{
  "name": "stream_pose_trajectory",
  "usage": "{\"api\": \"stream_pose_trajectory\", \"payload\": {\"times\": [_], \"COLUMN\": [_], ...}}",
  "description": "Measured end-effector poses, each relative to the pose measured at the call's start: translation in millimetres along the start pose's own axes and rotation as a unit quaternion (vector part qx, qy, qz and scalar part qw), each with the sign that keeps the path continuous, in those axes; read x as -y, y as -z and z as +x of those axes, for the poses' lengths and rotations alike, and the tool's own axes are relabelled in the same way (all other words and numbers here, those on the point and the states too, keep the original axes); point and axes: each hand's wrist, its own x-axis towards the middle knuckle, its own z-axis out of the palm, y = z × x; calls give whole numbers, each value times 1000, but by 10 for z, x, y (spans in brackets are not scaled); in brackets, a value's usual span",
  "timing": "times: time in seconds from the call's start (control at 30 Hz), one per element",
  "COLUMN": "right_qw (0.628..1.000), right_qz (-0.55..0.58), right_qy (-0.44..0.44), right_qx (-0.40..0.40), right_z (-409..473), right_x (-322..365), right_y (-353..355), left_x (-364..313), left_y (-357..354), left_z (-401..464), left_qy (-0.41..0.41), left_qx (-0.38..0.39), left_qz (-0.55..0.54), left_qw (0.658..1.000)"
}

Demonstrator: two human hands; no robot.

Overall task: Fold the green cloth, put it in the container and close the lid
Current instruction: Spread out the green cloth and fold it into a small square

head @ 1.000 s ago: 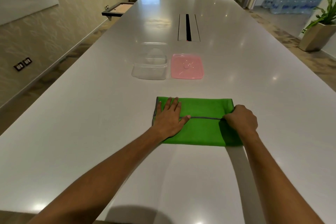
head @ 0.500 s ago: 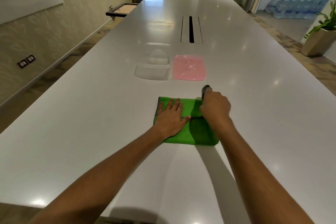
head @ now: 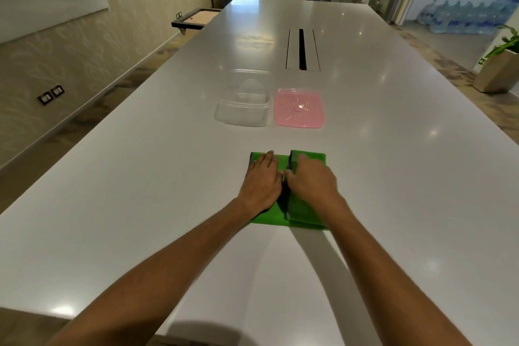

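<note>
A: Position of folded green microfibre cloth (head: 304,216)?
B: Flat on long white glossy table (head: 140,205), on the near side of clear square plastic container (head: 241,109), well apart from it. Pink square plastic lid (head: 299,108) just beside container, on its right, not touching cloth.

A: Hands?
B: Left hand (head: 262,181) spread flat, palm down, pressing the left half of cloth. Right hand (head: 311,181) laid over the turned-in right flap, fingers partly curled; cannot tell whether pinching the dark hem or only pressing.

A: Handling?
B: Judged soft, limp, light; no stiffness, likely to spring open once unpressed. Not fragile. Glossy tabletop probably lets it slide.

A: Where to take hold?
B: Best pinched through all layers at the folded edges, both sides, bundle kept closed on the way toward container. Container open, apparently empty.
</note>
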Motion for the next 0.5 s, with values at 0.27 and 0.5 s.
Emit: {"api": "stream_pose_trajectory", "payload": {"times": [0.27,0.5], "right_qw": [993,990], "right_qz": [-75,-84], "right_qy": [89,91], "right_qx": [34,69], "right_z": [135,77], "right_x": [-371,-449], "right_y": [-65,-366], "left_x": [59,90], "left_y": [34,41], "left_z": [31,57], "left_qy": [15,37], "left_qx": [-38,-10], "left_qz": [36,62], "left_qw": [999,997]}}
